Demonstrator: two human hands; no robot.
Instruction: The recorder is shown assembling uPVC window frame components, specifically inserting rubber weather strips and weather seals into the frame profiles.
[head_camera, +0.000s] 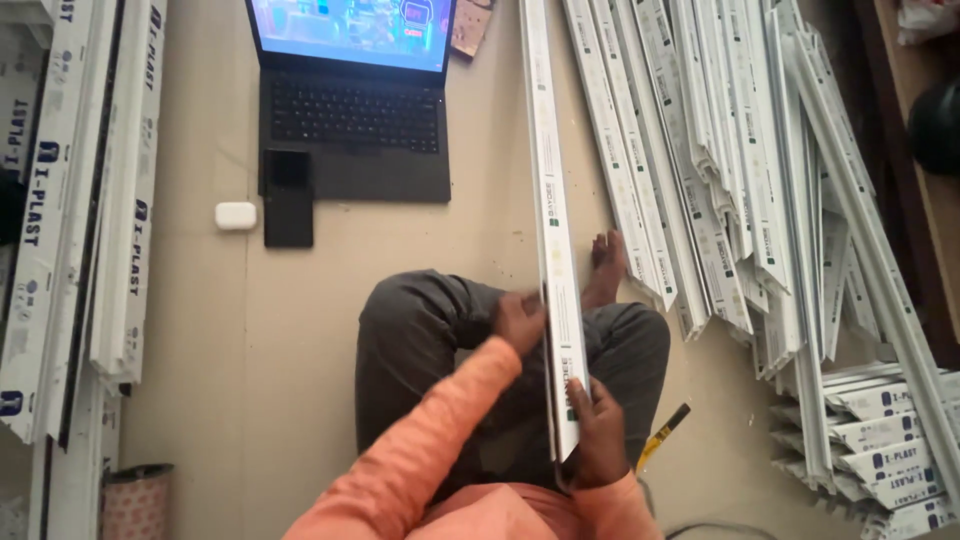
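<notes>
I sit cross-legged on the floor in grey trousers and orange sleeves. A long white plastic strip (548, 200) runs from my lap away toward the top of the view. My right hand (598, 432) grips its near end from the right side. My left hand (520, 322) is closed on its left edge a little farther up, above my left knee. The strip's near end lies between my knees.
An open laptop (355, 110) with a lit screen stands ahead on the left, with a black phone (288, 196) and a white earbud case (236, 215) beside it. Piles of white strips (730, 180) lie to the right, more at left (90, 200). A yellow-black tool (662, 435) lies by my right knee.
</notes>
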